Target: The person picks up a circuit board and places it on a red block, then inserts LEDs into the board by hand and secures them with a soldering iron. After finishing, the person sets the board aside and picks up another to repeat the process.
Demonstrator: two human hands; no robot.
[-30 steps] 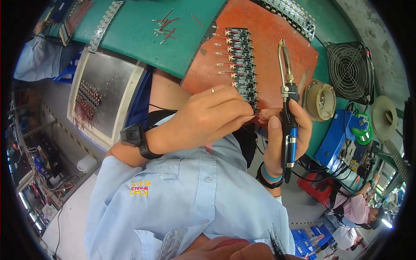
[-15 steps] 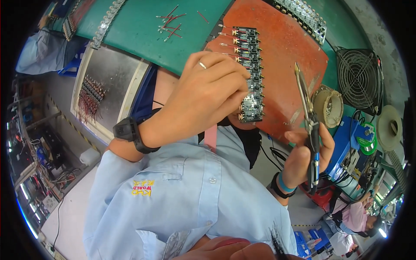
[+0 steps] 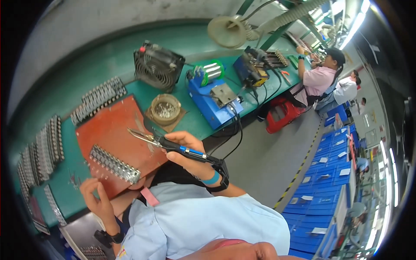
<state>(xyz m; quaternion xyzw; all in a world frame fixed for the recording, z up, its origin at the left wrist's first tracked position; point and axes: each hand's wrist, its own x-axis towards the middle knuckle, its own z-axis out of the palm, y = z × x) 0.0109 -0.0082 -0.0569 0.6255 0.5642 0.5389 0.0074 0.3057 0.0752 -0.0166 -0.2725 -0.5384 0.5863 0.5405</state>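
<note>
Right hand (image 3: 184,149) grips soldering iron (image 3: 173,145), wrist bent | left hand (image 3: 95,195) loosely curled, empty, below component strip (image 3: 113,164)

Soldering tweezers (image 3: 173,145): black handle with blue band, twin metal tips pointing left over the red-brown mat (image 3: 112,130). Component strip (image 3: 113,164): long, silvery, lying diagonally on the mat's near edge.
</note>
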